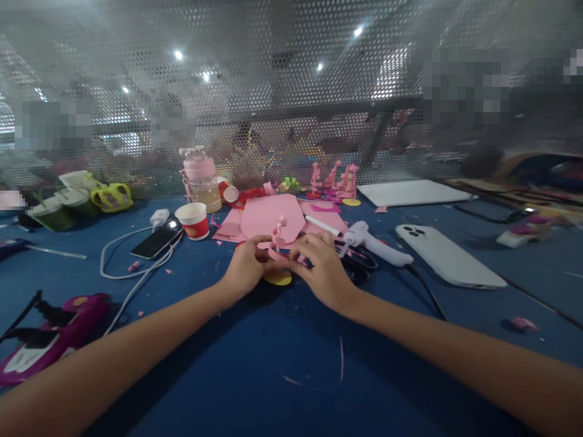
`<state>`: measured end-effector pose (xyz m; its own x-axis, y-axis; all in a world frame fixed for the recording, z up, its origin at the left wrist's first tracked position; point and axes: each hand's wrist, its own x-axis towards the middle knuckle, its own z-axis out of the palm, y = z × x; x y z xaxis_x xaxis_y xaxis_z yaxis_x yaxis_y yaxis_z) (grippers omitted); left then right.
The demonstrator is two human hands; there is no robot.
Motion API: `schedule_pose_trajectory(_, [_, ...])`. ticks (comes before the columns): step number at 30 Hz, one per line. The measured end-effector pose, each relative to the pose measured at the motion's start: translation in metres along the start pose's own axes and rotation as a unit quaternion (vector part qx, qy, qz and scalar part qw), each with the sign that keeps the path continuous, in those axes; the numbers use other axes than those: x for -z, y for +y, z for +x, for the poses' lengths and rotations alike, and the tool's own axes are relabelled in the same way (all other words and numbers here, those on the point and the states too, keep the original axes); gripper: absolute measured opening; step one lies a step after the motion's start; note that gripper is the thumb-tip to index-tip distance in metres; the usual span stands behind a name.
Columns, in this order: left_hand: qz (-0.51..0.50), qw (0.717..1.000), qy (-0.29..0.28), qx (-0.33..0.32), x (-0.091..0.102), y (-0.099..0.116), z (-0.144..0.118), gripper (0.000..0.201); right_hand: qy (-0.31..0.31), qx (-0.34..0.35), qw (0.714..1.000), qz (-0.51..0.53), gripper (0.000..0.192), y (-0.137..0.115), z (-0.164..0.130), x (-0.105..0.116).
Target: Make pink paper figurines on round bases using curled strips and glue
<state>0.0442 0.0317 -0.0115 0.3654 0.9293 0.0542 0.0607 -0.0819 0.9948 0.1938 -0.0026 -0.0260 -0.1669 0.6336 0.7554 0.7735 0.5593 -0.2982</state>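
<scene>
Our left hand (pixel 246 267) and right hand (pixel 321 267) pinch the pink paper strip (pixel 279 246) together; we judge it could tear if tugged apart.

Yellow foam disc (pixel 279 278): your hands cover most of it.
Magenta plastic tool (pixel 50 340): cut off at lower left edge.

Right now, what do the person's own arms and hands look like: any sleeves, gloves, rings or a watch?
Both forearms come in bare from the lower corners of the head view; no sleeve edge shows anywhere along them. The left hand and right hand are bare too: no gloves. No watch, bracelet or strap shows at either wrist, and no ring is visible on the fingers that show. Nails are too small to judge.
</scene>
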Motion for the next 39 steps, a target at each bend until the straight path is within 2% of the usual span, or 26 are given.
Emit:
schedule_pose_trajectory(6, [-0.003, 1.0, -0.004, 0.021, 0.0001, -0.0018, 0.0, 0.055, 0.008, -0.016, 1.0, 0.02, 0.029, 0.0023, 0.0003, 0.0022])
schedule_pose_trajectory(10, [0.034, 0.999, 0.008, 0.015, 0.0011, -0.0004, -0.0008, 0.05, 0.011, -0.023, 0.999, 0.042, 0.027, 0.0026, 0.0012, 0.0039])
schedule_pose_trajectory(14, [0.037, 0.999, -0.025, 0.006, 0.0018, 0.0022, -0.0016, 0.04, 0.018, -0.03, 0.997, 0.064, 0.024, 0.0037, 0.0016, 0.0037])
schedule_pose_trajectory(20, [0.002, 1.0, -0.018, 0.016, 0.0001, 0.0024, -0.0023, 0.056, 0.017, -0.026, 0.997, 0.067, 0.022, 0.0043, 0.0012, 0.0026])
schedule_pose_trajectory(39, [0.023, 1.0, -0.011, -0.007, -0.0008, 0.0011, -0.0017, 0.055, 0.021, -0.034, 0.997, 0.06, 0.024, 0.0075, 0.0021, 0.0005])
